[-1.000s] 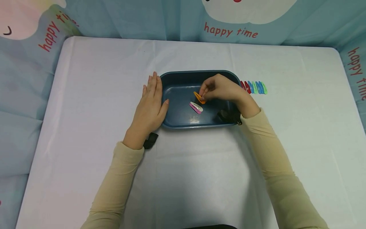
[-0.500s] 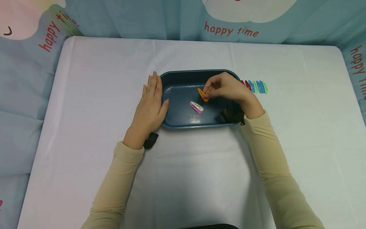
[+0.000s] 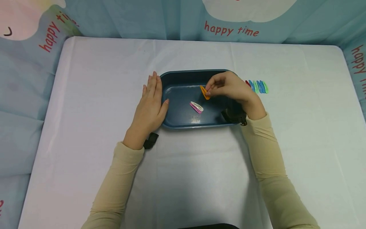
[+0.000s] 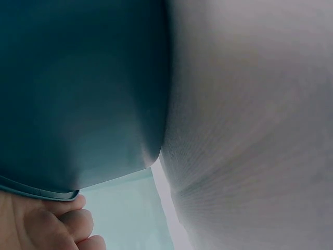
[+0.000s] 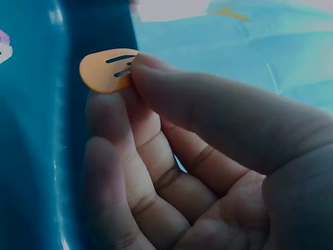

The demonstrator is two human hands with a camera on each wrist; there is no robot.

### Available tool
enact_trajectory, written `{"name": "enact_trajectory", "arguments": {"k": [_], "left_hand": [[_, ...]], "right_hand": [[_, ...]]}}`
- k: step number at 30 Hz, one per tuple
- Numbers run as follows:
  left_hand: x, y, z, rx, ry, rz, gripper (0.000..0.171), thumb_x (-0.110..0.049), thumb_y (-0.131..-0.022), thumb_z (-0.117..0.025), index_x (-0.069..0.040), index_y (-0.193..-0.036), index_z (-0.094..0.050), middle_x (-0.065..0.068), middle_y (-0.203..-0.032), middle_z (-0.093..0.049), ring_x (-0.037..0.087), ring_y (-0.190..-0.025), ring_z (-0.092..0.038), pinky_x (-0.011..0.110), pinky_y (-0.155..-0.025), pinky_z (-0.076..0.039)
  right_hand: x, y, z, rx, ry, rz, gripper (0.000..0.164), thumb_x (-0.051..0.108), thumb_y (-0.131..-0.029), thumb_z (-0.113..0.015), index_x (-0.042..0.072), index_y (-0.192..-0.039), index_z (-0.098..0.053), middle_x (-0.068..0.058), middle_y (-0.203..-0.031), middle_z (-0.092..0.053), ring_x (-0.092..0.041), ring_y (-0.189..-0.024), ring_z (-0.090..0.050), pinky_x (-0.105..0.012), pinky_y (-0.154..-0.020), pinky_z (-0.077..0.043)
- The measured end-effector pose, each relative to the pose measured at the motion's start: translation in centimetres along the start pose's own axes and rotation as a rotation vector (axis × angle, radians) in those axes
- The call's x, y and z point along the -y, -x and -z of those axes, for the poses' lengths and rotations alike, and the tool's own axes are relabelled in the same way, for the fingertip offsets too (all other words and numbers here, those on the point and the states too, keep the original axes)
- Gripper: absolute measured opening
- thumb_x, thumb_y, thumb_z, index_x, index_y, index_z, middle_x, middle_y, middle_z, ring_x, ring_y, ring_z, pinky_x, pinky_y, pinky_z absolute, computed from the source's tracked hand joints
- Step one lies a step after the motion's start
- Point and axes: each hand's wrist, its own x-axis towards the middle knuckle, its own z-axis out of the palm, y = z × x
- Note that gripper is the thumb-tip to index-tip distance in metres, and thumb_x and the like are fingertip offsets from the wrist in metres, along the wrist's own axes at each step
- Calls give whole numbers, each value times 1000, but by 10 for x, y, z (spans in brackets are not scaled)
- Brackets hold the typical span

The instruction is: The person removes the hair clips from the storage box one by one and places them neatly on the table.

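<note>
Between thumb and fingers, my right hand (image 3: 233,90) pinches an orange snap hair clip (image 3: 204,92) over the dark blue tray (image 3: 178,105). In the right wrist view the rounded end of the orange clip (image 5: 99,72) sticks out past the thumb tip. My left hand (image 3: 148,108) lies with fingers extended along the tray's left rim, touching it. On the tray's floor, a white hair clip (image 3: 197,106) and a pink hair clip (image 3: 194,108) lie side by side, touching or overlapping. The left wrist view shows the tray's outer wall (image 4: 83,94) close up.
Just right of the tray, several hair clips (image 3: 258,86) in red, blue and green form a row on the white tablecloth (image 3: 300,95); my right hand hides part of the row's left end. A blue printed curtain (image 3: 137,19) borders the table behind and at the sides.
My right hand has moved a little right and away from me, carrying the orange hair clip farther from the white and pink ones. The left hand and tray have stayed put.
</note>
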Motion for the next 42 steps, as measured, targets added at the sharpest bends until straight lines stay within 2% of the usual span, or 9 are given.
{"name": "enact_trajectory", "arguments": {"k": [5,11,16,24,32,42], "left_hand": [[0,0,0,2,3,0,66,-23,-100,-37,7,-147,-3,19,-156,3,23,-143,9,44,-113,-2],[-1,0,0,-8,8,-7,66,-22,-100,-39,8,-147,-3,20,-156,2,27,-143,5,45,-113,-3],[-1,0,1,-10,9,-7,66,-22,-100,-39,7,-147,-4,20,-156,2,28,-143,4,44,-113,-3],[-2,-1,0,1,5,-10,66,-23,-100,-38,7,-147,-3,19,-156,3,26,-143,7,45,-113,-3],[0,-1,0,2,-6,-6,66,-23,-100,-37,7,-147,-2,19,-156,3,30,-143,3,44,-113,-3],[0,-2,1,-1,-3,-6,66,-22,-100,-38,7,-147,-3,19,-156,3,29,-143,3,44,-113,-3]], "right_hand": [[-3,4,3,-26,-62,-6,6,-2,-82,-69,-5,-87,-67,-6,-79,-69,-18,-71,-62,-29,-68,-50],[-6,4,6,-38,-144,26,5,-2,-82,-69,-5,-86,-68,-7,-79,-69,-19,-72,-64,-26,-68,-52],[-4,6,7,-83,-206,55,3,-4,-81,-68,-3,-85,-69,-9,-79,-68,-20,-72,-64,-28,-69,-53],[0,15,13,-150,-227,63,4,-3,-81,-70,-3,-84,-69,-10,-78,-67,-25,-71,-63,-28,-69,-53],[0,25,27,-178,-374,109,5,-8,-79,-69,-7,-84,-67,-12,-74,-68,-23,-68,-65,-27,-68,-52],[-3,32,42,-221,-400,120,6,-9,-79,-68,-8,-85,-68,-12,-75,-69,-23,-68,-66,-25,-64,-51]]}}
